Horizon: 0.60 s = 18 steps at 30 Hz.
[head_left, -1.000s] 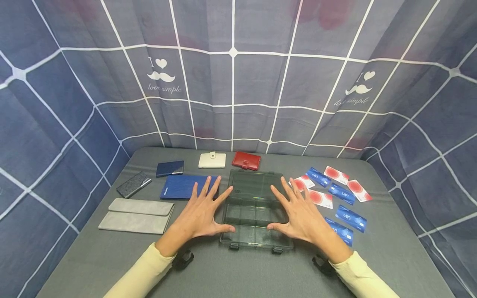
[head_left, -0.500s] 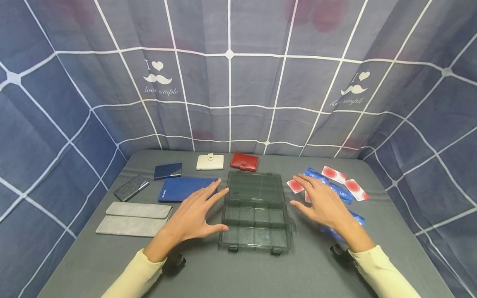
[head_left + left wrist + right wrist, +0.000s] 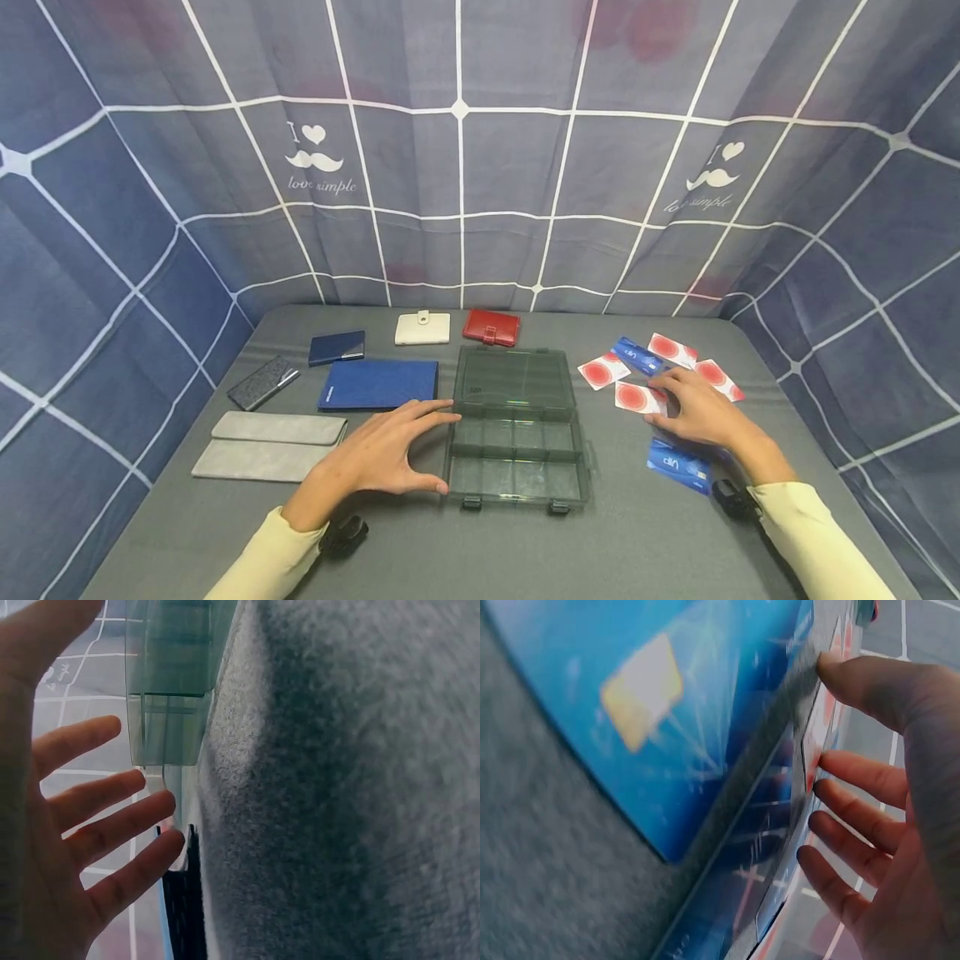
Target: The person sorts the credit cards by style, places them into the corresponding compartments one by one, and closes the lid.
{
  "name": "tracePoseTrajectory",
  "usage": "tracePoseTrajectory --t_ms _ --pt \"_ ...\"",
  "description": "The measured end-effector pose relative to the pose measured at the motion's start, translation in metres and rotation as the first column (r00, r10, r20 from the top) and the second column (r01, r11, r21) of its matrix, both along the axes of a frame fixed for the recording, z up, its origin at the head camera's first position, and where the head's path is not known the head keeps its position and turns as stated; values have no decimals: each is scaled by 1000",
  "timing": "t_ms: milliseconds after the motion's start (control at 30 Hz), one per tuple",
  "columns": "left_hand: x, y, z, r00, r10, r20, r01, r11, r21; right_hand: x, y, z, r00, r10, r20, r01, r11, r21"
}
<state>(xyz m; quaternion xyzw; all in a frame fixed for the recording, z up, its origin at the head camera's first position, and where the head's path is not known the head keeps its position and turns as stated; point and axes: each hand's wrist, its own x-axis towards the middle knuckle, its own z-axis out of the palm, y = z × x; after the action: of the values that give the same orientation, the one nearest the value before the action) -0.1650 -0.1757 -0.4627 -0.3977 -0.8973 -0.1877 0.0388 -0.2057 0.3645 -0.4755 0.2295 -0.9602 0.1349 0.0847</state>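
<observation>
A clear smoky compartment box (image 3: 514, 425) lies open in the middle of the grey table (image 3: 615, 533). My left hand (image 3: 423, 446) rests open beside the box's left edge, fingers spread, thumb near the front left corner; the left wrist view shows its spread fingers (image 3: 97, 825) next to the box wall (image 3: 169, 690). My right hand (image 3: 660, 402) lies over the scattered cards to the right, fingers relaxed, touching a red-and-white card (image 3: 636, 397). A blue card (image 3: 678, 467) lies just in front of that hand and fills the right wrist view as the blue card (image 3: 652, 712).
More red-and-white cards (image 3: 600, 372) and blue cards (image 3: 637, 357) lie right of the box. Left of it are a blue long wallet (image 3: 378, 383), two grey pouches (image 3: 270, 437), a navy case (image 3: 339, 346) and a dark case (image 3: 261, 382). A white wallet (image 3: 423, 327) and red wallet (image 3: 491, 327) lie behind.
My right hand has left the box and moved right onto the cards. My left hand has slid off the box to its left front side.
</observation>
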Motion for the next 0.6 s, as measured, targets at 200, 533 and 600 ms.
tracePoseTrajectory --t_ms 200,533,600 --pt "-2 -1 -2 1000 -24 5 25 1000 -6 -1 5 1 999 30 -29 -30 1000 -5" --pt "-4 -1 -5 999 -27 24 27 1000 -5 1 -5 10 999 1 -54 2 998 59" --pt "-4 -1 -5 999 -22 23 22 1000 1 3 -14 15 997 17 -72 -13 999 52"
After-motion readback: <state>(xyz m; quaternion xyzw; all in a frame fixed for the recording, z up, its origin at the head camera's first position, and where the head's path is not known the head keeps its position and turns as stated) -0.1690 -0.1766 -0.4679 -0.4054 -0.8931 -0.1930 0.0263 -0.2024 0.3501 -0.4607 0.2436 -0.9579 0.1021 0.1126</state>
